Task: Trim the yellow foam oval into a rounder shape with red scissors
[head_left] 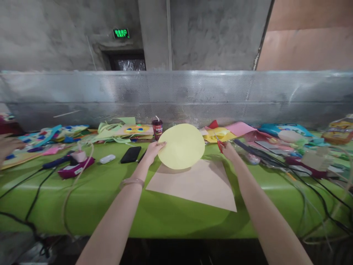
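My left hand (154,150) pinches the left edge of a pale yellow paper oval (182,146), which is held up above the table. In my right hand (227,150) is a pair of red-handled scissors (220,144), to the right of the oval and apart from it. The blades point away, up and to the left, and look partly blurred. Below the oval lies a pale pinkish sheet of paper (193,184), its far part covered by the oval.
A black phone (131,154) and a white earbud case (107,159) lie left. A dark cup with a straw (157,128) stands behind. Coloured paper pieces (242,129) line the back. Cables (306,191) hang over the right front edge. Another person's hand (10,145) shows far left.
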Action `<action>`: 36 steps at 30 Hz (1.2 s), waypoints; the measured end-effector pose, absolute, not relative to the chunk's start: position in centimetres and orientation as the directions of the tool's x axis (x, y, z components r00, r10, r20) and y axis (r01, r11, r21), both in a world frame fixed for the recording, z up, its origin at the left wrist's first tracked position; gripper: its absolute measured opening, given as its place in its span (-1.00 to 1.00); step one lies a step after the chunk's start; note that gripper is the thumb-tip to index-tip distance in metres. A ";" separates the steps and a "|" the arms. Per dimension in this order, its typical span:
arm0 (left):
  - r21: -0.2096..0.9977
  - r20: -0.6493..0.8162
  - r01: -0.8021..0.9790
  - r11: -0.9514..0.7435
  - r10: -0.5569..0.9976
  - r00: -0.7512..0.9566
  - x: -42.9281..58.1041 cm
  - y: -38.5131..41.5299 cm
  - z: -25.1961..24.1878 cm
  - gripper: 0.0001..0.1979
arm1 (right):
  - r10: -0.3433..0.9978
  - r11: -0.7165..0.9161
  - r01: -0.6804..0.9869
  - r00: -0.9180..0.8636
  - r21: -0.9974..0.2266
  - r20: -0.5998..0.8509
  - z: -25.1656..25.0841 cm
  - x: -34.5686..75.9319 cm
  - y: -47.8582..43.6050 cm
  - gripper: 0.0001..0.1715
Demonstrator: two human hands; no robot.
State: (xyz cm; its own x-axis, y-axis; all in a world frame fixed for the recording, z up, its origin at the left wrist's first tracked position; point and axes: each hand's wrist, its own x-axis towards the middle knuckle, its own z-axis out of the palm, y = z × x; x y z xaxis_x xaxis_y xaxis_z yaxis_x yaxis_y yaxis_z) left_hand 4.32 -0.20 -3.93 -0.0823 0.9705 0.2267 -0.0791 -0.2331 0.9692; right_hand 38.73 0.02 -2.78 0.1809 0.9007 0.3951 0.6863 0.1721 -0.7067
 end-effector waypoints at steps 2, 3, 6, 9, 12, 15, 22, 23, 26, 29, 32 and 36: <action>0.971 0.229 -0.055 -0.233 0.971 -0.075 4.4 -0.3 -3.9 -0.61 | 0.899 0.266 0.606 0.125 -0.750 0.420 -2.3 37.9 -0.3 -0.72; 0.972 0.227 -0.047 -0.231 0.971 -0.076 4.4 -0.3 -3.9 -0.61 | 0.898 0.300 0.555 0.112 -0.776 0.426 -2.2 37.4 -0.6 -0.69; 0.974 0.220 -0.043 -0.224 0.972 -0.086 4.5 -0.4 -3.8 -0.60 | 0.918 0.331 0.427 0.060 -0.841 0.392 -1.9 36.2 -1.7 -0.63; 0.975 0.201 -0.069 -0.210 0.972 -0.120 4.3 -0.3 -3.9 -0.62 | 0.937 0.341 0.351 -0.054 -0.872 0.345 -1.9 35.6 -2.4 -0.67; 0.977 0.180 -0.088 -0.194 0.973 -0.147 4.1 -0.1 -3.9 -0.64 | 0.934 0.355 0.352 -0.160 -0.866 0.318 -2.2 35.4 -2.8 -0.70; 0.976 0.187 -0.080 -0.202 0.969 -0.161 4.0 0.0 -3.9 -0.64 | 0.928 0.366 0.369 -0.213 -0.854 0.306 -2.6 35.1 -2.9 -0.71; 0.976 0.201 -0.059 -0.211 0.969 -0.142 4.2 -0.5 -3.6 -0.64 | 0.916 0.388 0.378 -0.259 -0.841 0.306 -2.6 34.6 -3.1 -0.74; 0.975 0.206 -0.054 -0.215 0.969 -0.138 4.2 -0.5 -3.6 -0.64 | 0.915 0.388 0.374 -0.268 -0.842 0.303 -2.6 34.5 -3.2 -0.75; 0.974 0.211 -0.059 -0.221 0.968 -0.136 4.2 -0.4 -3.6 -0.63 | 0.912 0.389 0.365 -0.283 -0.846 0.298 -2.5 34.4 -3.3 -0.77; 0.972 0.212 -0.075 -0.224 0.967 -0.139 4.1 -0.3 -3.6 -0.62 | 0.916 0.380 0.366 -0.278 -0.849 0.290 -2.5 34.3 -3.4 -0.78; 0.973 0.213 -0.062 -0.224 0.966 -0.150 4.1 -0.2 -3.7 -0.62 | 0.916 0.379 0.344 -0.269 -0.859 0.296 -2.5 34.3 -3.4 -0.77; 0.974 0.217 -0.039 -0.225 0.965 -0.149 4.0 -0.2 -3.7 -0.62 | 0.915 0.378 0.332 -0.279 -0.864 0.293 -2.5 34.3 -3.4 -0.76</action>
